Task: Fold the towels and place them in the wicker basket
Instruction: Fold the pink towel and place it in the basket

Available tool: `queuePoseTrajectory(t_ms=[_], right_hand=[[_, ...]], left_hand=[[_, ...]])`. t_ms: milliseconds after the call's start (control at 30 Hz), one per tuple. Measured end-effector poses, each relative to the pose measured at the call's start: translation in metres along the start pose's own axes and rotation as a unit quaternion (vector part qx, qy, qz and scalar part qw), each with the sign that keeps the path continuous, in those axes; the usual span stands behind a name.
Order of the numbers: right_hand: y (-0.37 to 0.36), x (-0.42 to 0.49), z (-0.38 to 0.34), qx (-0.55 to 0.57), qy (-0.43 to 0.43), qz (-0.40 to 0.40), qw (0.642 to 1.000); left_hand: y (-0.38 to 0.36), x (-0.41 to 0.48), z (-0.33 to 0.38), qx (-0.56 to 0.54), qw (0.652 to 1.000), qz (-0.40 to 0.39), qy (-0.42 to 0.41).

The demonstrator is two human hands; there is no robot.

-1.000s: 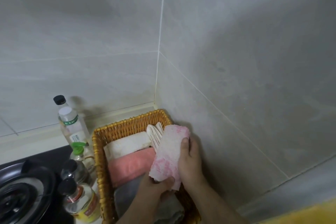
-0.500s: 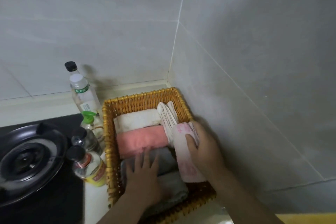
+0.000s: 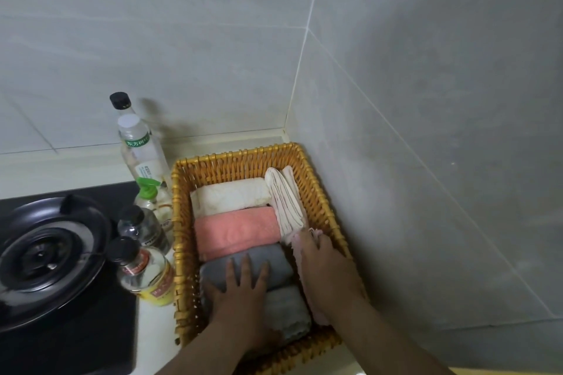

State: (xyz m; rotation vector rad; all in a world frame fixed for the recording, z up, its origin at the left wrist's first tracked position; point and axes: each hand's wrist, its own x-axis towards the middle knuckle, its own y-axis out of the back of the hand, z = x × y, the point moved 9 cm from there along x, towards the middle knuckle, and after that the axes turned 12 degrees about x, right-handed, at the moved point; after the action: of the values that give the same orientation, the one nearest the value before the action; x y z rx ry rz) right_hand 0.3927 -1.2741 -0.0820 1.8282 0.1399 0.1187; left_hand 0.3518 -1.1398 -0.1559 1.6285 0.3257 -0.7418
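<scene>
**Mottled towel (image 3: 298, 256), folded, standing on edge in basket (image 3: 180, 222): being tucked in.**
Light, soft and limp, so it is likely to slump; best held along the top fold. Right grip (image 3: 330, 274) is closed on it, wedging it between the grey towel (image 3: 277, 268) and the basket wall at the grip's right. Left grip (image 3: 240, 292) lies flat with fingers spread, pressing the grey towel. A striped cloth (image 3: 286, 204) sits just ahead of the right grip. Bottles (image 3: 146, 271) stand left of the left grip, on the bench. The tiled wall (image 3: 426, 192), close on the right, probably cramps the wrist.

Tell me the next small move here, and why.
Probably push the pink towel down the last bit, then let go. The right hand grips it in the gap between the grey towel and the right wall of the basket, while the left hand lies flat on the grey towel.
</scene>
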Motion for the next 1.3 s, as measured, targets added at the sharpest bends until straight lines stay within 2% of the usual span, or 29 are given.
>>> queuePoseTrajectory(t_ms=[100,333,400,500,600,700,733,767,867,1000,1067,1300], right_hand=[[-0.015,0.001,-0.005,0.003,0.032,-0.027,0.999],[-0.039,0.013,0.020,0.047,-0.051,-0.052,0.996],[-0.047,0.017,0.025,0.105,-0.079,-0.066,0.989],[-0.049,0.018,0.034,0.269,-0.146,-0.051,0.951],[-0.052,0.015,0.033,0.406,-0.154,-0.042,0.900],[-0.044,0.006,0.026,0.486,-0.151,-0.086,0.856],[-0.044,0.002,0.027,0.488,-0.151,-0.105,0.853],[-0.043,-0.002,0.028,0.478,-0.154,-0.120,0.857],[-0.038,-0.004,0.017,0.364,-0.100,-0.125,0.918],[-0.046,-0.014,0.014,0.198,-0.080,-0.159,0.964],[-0.048,-0.018,0.016,0.162,-0.062,-0.159,0.972],[-0.058,-0.020,0.026,0.153,-0.069,-0.180,0.969]], left_hand=[[-0.001,0.000,0.001,0.003,1.000,0.000,-0.001],[-0.001,0.000,0.002,0.003,1.000,0.007,-0.002],[-0.001,-0.001,0.002,0.002,1.000,0.005,-0.003],[-0.001,-0.001,0.001,0.008,1.000,0.005,-0.006],[-0.001,-0.001,0.001,0.002,1.000,0.005,-0.008],[-0.002,0.000,0.001,-0.002,1.000,0.003,-0.013],[-0.002,-0.001,0.001,-0.002,1.000,0.003,-0.016],[-0.002,0.000,0.002,-0.003,1.000,0.003,-0.018],[-0.002,0.000,0.003,-0.003,1.000,0.001,-0.014],[-0.002,0.000,0.003,0.002,1.000,0.000,-0.008],[-0.003,0.000,0.003,0.003,1.000,0.001,-0.007],[-0.002,0.000,0.003,-0.003,1.000,0.001,-0.012]])
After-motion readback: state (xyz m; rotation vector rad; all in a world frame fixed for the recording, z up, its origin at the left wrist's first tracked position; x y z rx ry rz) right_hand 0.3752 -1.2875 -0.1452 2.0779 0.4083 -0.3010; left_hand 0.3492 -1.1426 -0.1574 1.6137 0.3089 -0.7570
